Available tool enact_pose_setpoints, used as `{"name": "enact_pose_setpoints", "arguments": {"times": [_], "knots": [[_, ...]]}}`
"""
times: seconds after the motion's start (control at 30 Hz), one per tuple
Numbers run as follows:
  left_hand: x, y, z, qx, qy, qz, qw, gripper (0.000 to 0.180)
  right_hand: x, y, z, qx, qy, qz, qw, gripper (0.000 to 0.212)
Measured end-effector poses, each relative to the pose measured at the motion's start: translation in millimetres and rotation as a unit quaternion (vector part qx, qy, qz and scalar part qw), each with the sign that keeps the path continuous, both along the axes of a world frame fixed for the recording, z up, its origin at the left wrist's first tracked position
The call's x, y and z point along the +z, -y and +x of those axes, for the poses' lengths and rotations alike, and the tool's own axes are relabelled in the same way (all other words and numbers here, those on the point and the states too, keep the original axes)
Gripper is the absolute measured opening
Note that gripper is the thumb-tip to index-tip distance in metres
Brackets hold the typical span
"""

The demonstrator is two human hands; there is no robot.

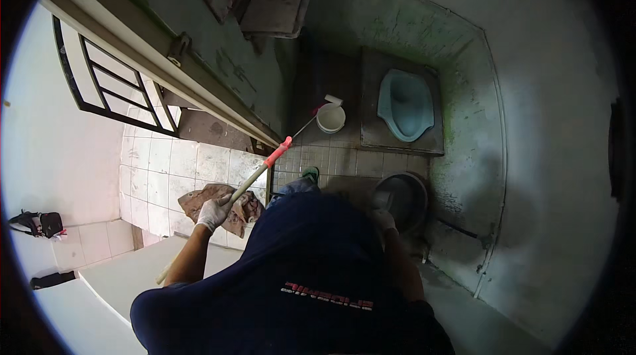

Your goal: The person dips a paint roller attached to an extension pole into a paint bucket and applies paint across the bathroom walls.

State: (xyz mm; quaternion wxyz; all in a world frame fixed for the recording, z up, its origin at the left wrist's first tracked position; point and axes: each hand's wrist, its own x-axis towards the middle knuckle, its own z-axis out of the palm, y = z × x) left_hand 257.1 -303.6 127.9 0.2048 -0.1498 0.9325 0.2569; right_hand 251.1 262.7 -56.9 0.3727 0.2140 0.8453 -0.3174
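Observation:
My left hand (213,213), in a whitish glove, is closed around the long pole of a paint roller (248,182). The pole slants up and away to a red end piece, and a thin metal rod runs on from there. At its far end the white roller head (334,100) is at the rim of a white bucket (330,118) that stands on the floor. My right hand (383,220), also gloved, is at the near left side of a round dark tub (419,204). A pale blurred shape shows just beyond that hand; its fingers are too dim to make out.
A pale blue squat toilet (405,104) is set in a raised platform ahead on the right. Stained walls close in around it. To the left are a door frame (218,100), a black metal grille (116,83), and a crumpled brown sheet (207,197) on white tiles.

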Motion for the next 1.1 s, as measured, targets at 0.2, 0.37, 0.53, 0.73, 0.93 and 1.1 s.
{"name": "enact_pose_setpoints", "arguments": {"times": [0.2,0.37,0.53,0.73,0.93,1.1], "knots": [[31.6,1.0,14.2,-0.054,-0.048,0.103,0.992,0.035,27.6,23.1,-37.9,0.085,-0.154,-0.124,0.977,0.04],[5.1,-22.1,14.9,-0.041,-0.105,0.179,0.977,0.031,114.6,79.7,-92.0,-0.16,-0.282,-0.326,0.888,0.04],[43.5,-135.5,-55.4,-0.193,-0.336,0.261,0.884,0.037,274.1,85.2,-118.3,-0.177,-0.492,-0.332,0.785,0.059],[111.4,-281.7,-136.5,-0.311,-0.386,0.335,0.801,0.046,378.9,44.1,-145.4,-0.249,-0.59,-0.372,0.672,0.063],[165.6,-393.8,-156.4,-0.392,-0.329,0.409,0.756,0.048,471.3,-26.3,-152.0,-0.397,-0.647,-0.43,0.488,0.032],[164.6,-429.1,-156.9,-0.435,-0.289,0.422,0.741,0.054,521.8,-83.1,-161.4,-0.442,-0.686,-0.321,0.481,0.032]]}}
